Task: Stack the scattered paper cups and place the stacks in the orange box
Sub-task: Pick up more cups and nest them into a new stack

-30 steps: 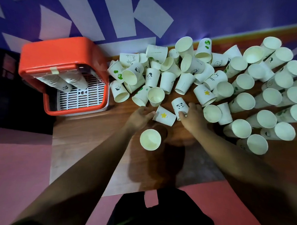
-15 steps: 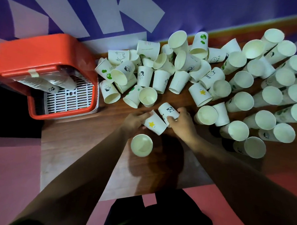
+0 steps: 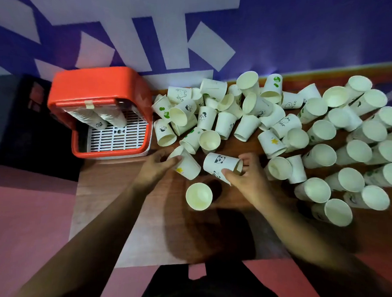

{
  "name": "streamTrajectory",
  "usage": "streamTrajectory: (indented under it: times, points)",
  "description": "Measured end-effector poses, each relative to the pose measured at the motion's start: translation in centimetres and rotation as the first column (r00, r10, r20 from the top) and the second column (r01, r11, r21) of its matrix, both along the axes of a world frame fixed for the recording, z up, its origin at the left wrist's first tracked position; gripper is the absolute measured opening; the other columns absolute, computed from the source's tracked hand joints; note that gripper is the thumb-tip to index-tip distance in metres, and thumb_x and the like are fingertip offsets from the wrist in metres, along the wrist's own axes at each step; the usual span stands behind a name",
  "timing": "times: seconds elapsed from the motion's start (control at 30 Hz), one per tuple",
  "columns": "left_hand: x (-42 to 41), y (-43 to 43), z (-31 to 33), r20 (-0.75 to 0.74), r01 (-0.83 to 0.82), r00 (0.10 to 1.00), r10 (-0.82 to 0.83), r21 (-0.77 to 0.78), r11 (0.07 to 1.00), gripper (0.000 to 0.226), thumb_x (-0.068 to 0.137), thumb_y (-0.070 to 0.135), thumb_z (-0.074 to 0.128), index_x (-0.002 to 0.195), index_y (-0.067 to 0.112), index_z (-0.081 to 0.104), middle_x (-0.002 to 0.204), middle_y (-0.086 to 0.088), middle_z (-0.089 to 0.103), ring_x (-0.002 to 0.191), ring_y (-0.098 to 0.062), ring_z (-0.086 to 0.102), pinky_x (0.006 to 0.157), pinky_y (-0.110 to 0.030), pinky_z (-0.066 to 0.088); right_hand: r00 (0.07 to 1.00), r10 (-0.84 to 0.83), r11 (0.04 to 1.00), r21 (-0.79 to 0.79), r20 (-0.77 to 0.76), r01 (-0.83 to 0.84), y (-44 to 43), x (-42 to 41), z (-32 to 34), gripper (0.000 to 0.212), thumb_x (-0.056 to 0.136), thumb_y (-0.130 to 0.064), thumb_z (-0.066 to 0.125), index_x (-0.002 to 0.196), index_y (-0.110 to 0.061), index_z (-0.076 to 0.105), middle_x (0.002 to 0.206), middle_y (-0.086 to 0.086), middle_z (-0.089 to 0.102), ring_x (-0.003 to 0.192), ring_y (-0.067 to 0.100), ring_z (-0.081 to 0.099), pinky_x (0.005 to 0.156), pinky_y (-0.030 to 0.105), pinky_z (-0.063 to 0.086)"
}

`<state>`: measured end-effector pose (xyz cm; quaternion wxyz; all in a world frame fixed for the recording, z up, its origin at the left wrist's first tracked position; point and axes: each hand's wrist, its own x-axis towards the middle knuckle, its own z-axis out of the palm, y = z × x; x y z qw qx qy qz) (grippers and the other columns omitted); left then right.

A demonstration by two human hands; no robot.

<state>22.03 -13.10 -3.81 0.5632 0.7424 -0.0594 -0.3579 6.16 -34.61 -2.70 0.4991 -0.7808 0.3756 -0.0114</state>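
Head view. Left hand [image 3: 155, 169], frame centre: fingers curled round a star-printed cup [image 3: 188, 169] lying on its side. Right hand [image 3: 245, 180], just right of it: thumb and fingers grip the mouth end of a panda-printed cup [image 3: 220, 164], also on its side. One upright cup [image 3: 198, 196] stands below both. Loose cups [image 3: 321, 131] fill the upper right of the wooden table [image 3: 142, 224]. Orange box [image 3: 99, 85], upper left, holds stacked cups [image 3: 97, 119].
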Motion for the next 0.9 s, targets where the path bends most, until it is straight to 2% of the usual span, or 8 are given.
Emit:
streamTrajectory:
  times: [0.1, 0.17, 0.3, 0.43, 0.6, 0.7, 0.8, 0.9]
  points:
    - [0.4, 2.0, 0.1, 0.054, -0.081, 0.995, 0.081, -0.003, 0.997, 0.056, 0.077, 0.045, 0.081, 0.124, 0.019, 0.064, 0.118, 0.0, 0.071, 0.109, -0.014, 0.067, 0.098, -0.033, 0.053, 0.99, 0.117, 0.993, -0.003, 0.075, -0.118, 1.8, -0.6, 2.0, 0.064, 0.057, -0.053, 0.079, 0.113, -0.042, 0.048, 0.12, -0.006, 0.055, 0.106, 0.012, 0.059, 0.087, 0.037, 0.055]
    - [0.1, 3.0, 0.1, 0.082, -0.14, 0.987, 0.14, 0.0, 0.99, 0.072, 0.072, 0.051, 0.083, 0.132, 0.019, 0.059, 0.124, -0.001, 0.067, 0.113, -0.016, 0.065, 0.096, -0.032, 0.054, 0.966, 0.239, 0.969, -0.09, 0.098, -0.231, 3.2, -1.1, 2.9, 0.067, 0.063, -0.045, 0.083, 0.122, -0.039, 0.053, 0.121, -0.008, 0.051, 0.111, 0.012, 0.055, 0.093, 0.033, 0.05]
    - [-1.3, 4.9, -0.1, 0.14, -0.211, 0.969, 0.204, 0.036, 0.977, 0.06, 0.082, 0.035, 0.08, 0.135, 0.02, 0.056, 0.128, 0.0, 0.062, 0.116, -0.016, 0.06, 0.092, -0.028, 0.051, 0.927, 0.373, 0.915, -0.172, 0.024, -0.364, 5.9, -1.5, 2.9, 0.079, 0.066, -0.035, 0.087, 0.135, -0.023, 0.05, 0.13, -0.005, 0.045, 0.119, 0.011, 0.048, 0.097, 0.019, 0.037]
    - [-2.0, 6.3, 0.0, 0.19, -0.252, 0.951, 0.245, 0.016, 0.967, 0.069, 0.074, 0.044, 0.081, 0.134, 0.02, 0.058, 0.128, 0.002, 0.064, 0.118, -0.015, 0.06, 0.1, -0.033, 0.052, 0.853, 0.515, 0.799, -0.313, -0.084, -0.513, 7.7, -1.2, 1.4, 0.088, 0.069, -0.046, 0.082, 0.142, -0.018, 0.042, 0.139, -0.002, 0.043, 0.129, 0.017, 0.042, 0.107, 0.026, 0.03]
    - [-2.5, 6.9, 1.0, 0.201, -0.239, 0.95, 0.239, -0.026, 0.971, 0.071, 0.066, 0.057, 0.08, 0.13, 0.034, 0.057, 0.132, 0.006, 0.06, 0.122, -0.015, 0.058, 0.102, -0.04, 0.052, 0.751, 0.623, 0.623, -0.442, -0.219, -0.646, 9.7, -0.7, -1.2, 0.096, 0.073, -0.051, 0.076, 0.15, -0.022, 0.028, 0.15, -0.004, 0.039, 0.139, 0.018, 0.033, 0.114, 0.031, 0.024]
    - [-3.4, 6.6, 2.0, 0.232, -0.17, 0.957, 0.176, -0.044, 0.984, 0.073, 0.068, 0.056, 0.078, 0.132, 0.031, 0.057, 0.133, 0.006, 0.059, 0.122, -0.016, 0.056, 0.098, -0.035, 0.052, 0.765, 0.613, 0.667, -0.389, -0.197, -0.635, 9.5, -1.4, -2.4, 0.103, 0.071, -0.047, 0.08, 0.153, -0.024, 0.021, 0.156, -0.006, 0.03, 0.144, 0.015, 0.025, 0.116, 0.027, 0.02]
    - [-4.7, 5.7, 2.7, 0.24, -0.057, 0.968, 0.073, -0.073, 0.996, 0.066, 0.07, 0.051, 0.079, 0.13, 0.034, 0.058, 0.133, 0.009, 0.057, 0.121, -0.012, 0.055, 0.095, -0.033, 0.053, 0.813, 0.567, 0.772, -0.258, -0.131, -0.58, 8.3, -2.5, -2.5, 0.112, 0.068, -0.044, 0.084, 0.154, -0.029, 0.014, 0.161, -0.011, 0.018, 0.147, 0.01, 0.017, 0.116, 0.029, 0.02]
    - [-5.9, 4.5, 3.0, 0.277, 0.082, 0.959, -0.055, -0.088, 0.993, 0.061, 0.073, 0.048, 0.08, 0.129, 0.04, 0.057, 0.132, 0.011, 0.054, 0.121, -0.009, 0.055, 0.097, -0.03, 0.051, 0.855, 0.501, 0.848, -0.121, -0.136, -0.516, 6.8, -3.6, -2.4, 0.107, 0.071, -0.041, 0.083, 0.154, -0.03, 0.017, 0.16, -0.01, 0.021, 0.147, 0.011, 0.02, 0.117, 0.033, 0.025]
